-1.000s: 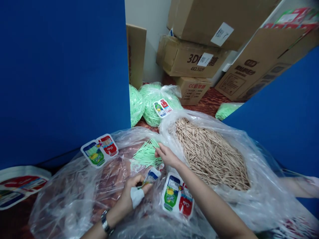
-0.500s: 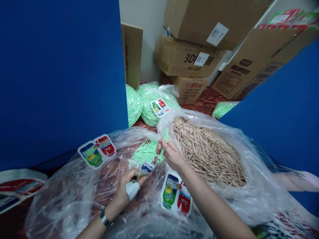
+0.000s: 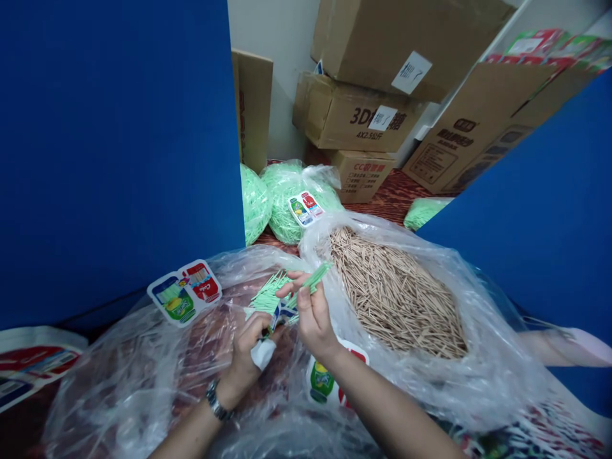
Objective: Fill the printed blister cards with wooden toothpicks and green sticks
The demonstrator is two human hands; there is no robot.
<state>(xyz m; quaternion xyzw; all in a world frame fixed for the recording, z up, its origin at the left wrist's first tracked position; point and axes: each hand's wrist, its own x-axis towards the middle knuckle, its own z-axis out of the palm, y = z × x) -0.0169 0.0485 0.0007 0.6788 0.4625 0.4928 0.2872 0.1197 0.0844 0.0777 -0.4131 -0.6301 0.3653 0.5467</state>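
Observation:
My left hand (image 3: 249,344), a metal watch on its wrist, is closed around a small printed packet (image 3: 285,312); a white part of it sticks out below the thumb. Between the fingers of my right hand (image 3: 314,315) is a small bunch of light green sticks (image 3: 317,275), tilted up to the right just above the packet. Behind both hands, a pile of green sticks (image 3: 265,292) lies on a clear plastic bag (image 3: 143,376), partly hidden by my right fingers. To the right, many brown sticks (image 3: 401,293) fill another open plastic bag.
Flat Sprite and Cola packets lie around: one at left (image 3: 184,293), one under my right forearm (image 3: 321,382), one on a tied green bag (image 3: 306,209). Blue panels (image 3: 115,140) flank both sides. Cardboard boxes (image 3: 354,115) are stacked behind. Another person's arm (image 3: 549,347) shows at right.
My right hand has come down and closer to my left hand, and its green sticks have swung from near upright to slanting right. My left hand has shifted slightly right with the packet.

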